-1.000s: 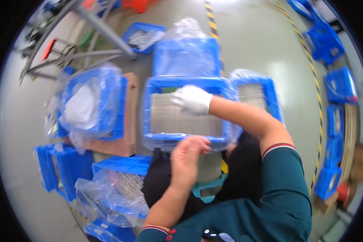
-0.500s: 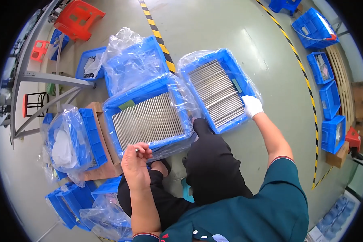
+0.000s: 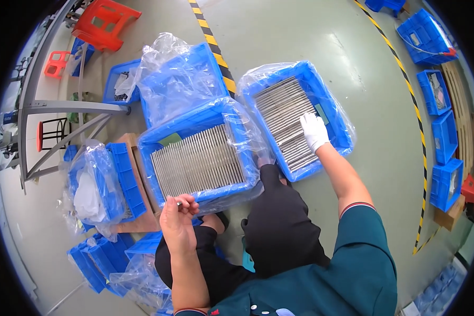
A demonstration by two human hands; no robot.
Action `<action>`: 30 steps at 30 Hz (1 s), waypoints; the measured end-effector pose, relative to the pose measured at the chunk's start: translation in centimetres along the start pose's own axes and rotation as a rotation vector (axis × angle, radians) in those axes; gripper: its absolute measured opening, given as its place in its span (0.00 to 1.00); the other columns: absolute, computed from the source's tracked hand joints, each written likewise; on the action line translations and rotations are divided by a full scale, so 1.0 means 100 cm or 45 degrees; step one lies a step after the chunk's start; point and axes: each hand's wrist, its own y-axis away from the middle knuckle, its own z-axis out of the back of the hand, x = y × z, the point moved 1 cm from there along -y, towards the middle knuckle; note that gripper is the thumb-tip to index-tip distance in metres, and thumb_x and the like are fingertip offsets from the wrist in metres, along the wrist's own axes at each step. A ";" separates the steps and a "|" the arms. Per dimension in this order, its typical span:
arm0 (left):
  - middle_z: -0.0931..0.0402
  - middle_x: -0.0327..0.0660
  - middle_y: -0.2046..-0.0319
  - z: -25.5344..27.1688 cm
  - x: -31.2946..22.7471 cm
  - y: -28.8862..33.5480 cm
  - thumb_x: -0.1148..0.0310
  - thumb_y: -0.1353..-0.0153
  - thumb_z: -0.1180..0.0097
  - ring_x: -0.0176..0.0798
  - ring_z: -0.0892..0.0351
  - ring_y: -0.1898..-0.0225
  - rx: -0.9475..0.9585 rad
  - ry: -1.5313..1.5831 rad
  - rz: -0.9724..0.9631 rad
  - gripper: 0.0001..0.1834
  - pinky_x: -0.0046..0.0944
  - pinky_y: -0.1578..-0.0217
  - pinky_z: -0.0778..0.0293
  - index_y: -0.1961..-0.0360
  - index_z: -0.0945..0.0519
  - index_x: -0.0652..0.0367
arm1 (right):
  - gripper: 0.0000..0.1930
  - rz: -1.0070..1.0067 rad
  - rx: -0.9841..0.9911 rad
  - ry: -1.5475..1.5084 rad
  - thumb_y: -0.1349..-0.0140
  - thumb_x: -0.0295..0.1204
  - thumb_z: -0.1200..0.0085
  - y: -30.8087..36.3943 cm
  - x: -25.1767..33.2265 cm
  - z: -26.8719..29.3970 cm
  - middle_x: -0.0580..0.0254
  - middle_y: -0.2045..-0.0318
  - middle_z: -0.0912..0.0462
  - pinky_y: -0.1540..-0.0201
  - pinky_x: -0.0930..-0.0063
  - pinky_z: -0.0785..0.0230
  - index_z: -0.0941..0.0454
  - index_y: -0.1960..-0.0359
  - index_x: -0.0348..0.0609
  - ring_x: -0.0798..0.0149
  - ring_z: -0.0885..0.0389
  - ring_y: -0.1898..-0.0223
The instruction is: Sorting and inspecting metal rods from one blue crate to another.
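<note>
My left hand (image 3: 178,226) is bare and raised at the near edge of the left bin, fingers curled round a small metallic bit that is mostly hidden. My right hand (image 3: 315,132), in a white glove, lies over the rods in the right bin with its fingers stretched out. Thin silvery metal rods (image 3: 197,160) fill the left blue bin (image 3: 187,122) side by side. Similar rods (image 3: 284,108) lie in rows in the right blue bin (image 3: 331,102). Clear plastic lines both bins, and each holds a green slip (image 3: 169,139).
Behind the left bin stands another plastic-covered blue bin (image 3: 187,79). To the left are a metal frame (image 3: 73,108), a red stool (image 3: 104,23) and a blue crate (image 3: 125,181) with plastic. Striped floor tape (image 3: 405,79) runs toward several blue bins (image 3: 445,134) at the right.
My right hand has moved left and slightly up, from the right bin's side onto the rods. My left hand stays nearly in place, fingers still curled. The whole view has shifted slightly.
</note>
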 end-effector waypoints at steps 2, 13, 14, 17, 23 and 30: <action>0.26 0.44 0.68 0.003 0.001 -0.002 0.56 0.33 0.56 0.36 0.28 0.70 -0.016 -0.002 0.011 0.19 0.34 0.66 0.31 0.74 0.29 0.61 | 0.18 0.020 0.128 0.059 0.43 0.28 0.60 -0.016 0.004 -0.010 0.53 0.52 0.28 0.50 0.60 0.39 0.29 0.51 0.40 0.56 0.32 0.48; 0.26 0.46 0.68 0.009 -0.003 -0.006 0.57 0.33 0.57 0.37 0.28 0.69 -0.072 -0.010 0.024 0.19 0.36 0.66 0.31 0.74 0.29 0.62 | 0.24 0.169 0.413 0.126 0.43 0.26 0.57 -0.069 -0.008 -0.023 0.56 0.55 0.27 0.46 0.60 0.42 0.35 0.42 0.47 0.57 0.31 0.50; 0.26 0.46 0.68 0.010 -0.004 -0.006 0.58 0.33 0.57 0.37 0.28 0.69 -0.067 -0.013 0.023 0.19 0.36 0.65 0.31 0.73 0.29 0.62 | 0.24 0.183 0.414 0.143 0.43 0.26 0.57 -0.071 -0.007 -0.025 0.56 0.56 0.27 0.47 0.60 0.41 0.35 0.42 0.48 0.57 0.30 0.51; 0.26 0.46 0.67 0.009 -0.005 -0.006 0.58 0.33 0.57 0.37 0.29 0.69 -0.062 -0.002 0.010 0.19 0.36 0.65 0.31 0.73 0.29 0.62 | 0.24 0.247 0.336 0.183 0.45 0.26 0.57 -0.071 -0.011 -0.027 0.58 0.62 0.27 0.51 0.66 0.41 0.34 0.44 0.43 0.60 0.30 0.56; 0.27 0.46 0.67 0.012 -0.006 -0.009 0.57 0.33 0.57 0.38 0.29 0.69 -0.082 -0.040 0.014 0.19 0.36 0.64 0.31 0.73 0.29 0.63 | 0.22 0.366 0.311 0.182 0.46 0.25 0.57 -0.074 -0.012 -0.027 0.58 0.64 0.27 0.52 0.66 0.40 0.33 0.46 0.40 0.59 0.29 0.57; 0.27 0.47 0.67 0.019 -0.003 -0.013 0.57 0.33 0.57 0.38 0.29 0.69 -0.104 -0.043 -0.017 0.20 0.37 0.64 0.31 0.72 0.29 0.63 | 0.06 0.389 0.213 -0.087 0.48 0.28 0.54 -0.092 -0.030 -0.058 0.55 0.77 0.22 0.69 0.61 0.30 0.24 0.77 0.44 0.54 0.21 0.71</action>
